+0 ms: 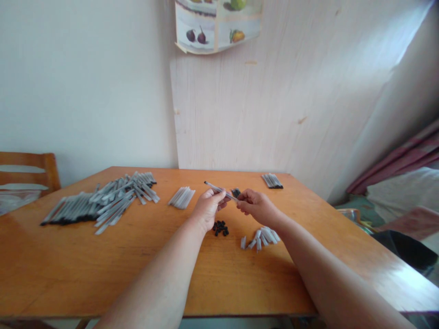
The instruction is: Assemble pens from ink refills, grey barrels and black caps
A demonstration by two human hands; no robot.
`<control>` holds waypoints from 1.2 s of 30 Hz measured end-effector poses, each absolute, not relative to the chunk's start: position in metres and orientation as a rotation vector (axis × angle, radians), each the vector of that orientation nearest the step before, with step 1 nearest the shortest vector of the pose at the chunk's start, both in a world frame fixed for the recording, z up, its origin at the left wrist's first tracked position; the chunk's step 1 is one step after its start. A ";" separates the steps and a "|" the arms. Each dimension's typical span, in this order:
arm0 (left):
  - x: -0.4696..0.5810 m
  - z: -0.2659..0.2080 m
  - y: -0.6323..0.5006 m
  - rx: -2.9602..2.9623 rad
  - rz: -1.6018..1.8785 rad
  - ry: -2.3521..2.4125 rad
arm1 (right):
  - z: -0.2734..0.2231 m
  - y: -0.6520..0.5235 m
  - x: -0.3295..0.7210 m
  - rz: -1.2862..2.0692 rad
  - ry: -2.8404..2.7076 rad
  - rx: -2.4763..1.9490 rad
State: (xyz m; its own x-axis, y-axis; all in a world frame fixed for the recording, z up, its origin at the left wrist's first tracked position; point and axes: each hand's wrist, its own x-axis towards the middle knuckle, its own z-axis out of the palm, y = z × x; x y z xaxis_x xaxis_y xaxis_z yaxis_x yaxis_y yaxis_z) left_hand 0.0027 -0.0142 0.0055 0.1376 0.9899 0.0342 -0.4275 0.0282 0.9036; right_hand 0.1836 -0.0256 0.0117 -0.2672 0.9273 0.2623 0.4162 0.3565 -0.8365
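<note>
Fingers (246,195) of left hand (207,208) and right hand (259,204) pinch a black-tipped pen (214,187) toward ten o'clock. Assembly seems underway, wanting steady alignment next.

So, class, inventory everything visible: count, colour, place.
Wall: one, whitish, background
Fruit picture: one, multicoloured, wall
Chair: one, brown, left
Curtain: one, reddish, right
Cloths: some, pale, right
Dark object: one, black, right
Table: one, orange, foreground
Pens: many, grey/black, left
Long tubes: several, whitish, mid-left
Far bundle: one, grey/black, right
Dark cluster: one, black, centre
Small pieces: several, black, centre
Short tubes: several, whitish, right
Pen: one, greyish, centre
Left hand: one, bare, on pen
Right hand: one, bare, at pen
Forearms: two, bare, foreground
</note>
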 end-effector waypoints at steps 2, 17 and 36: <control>0.003 0.005 -0.014 0.936 1.277 0.776 | 0.012 -0.026 0.183 0.807 -1.841 -1.174; 0.007 0.010 -0.020 0.971 1.294 0.766 | 0.014 -0.028 0.180 0.700 -1.845 -1.165; 0.012 0.009 -0.025 0.897 1.333 0.709 | 0.019 -0.032 0.175 0.719 -1.801 -1.101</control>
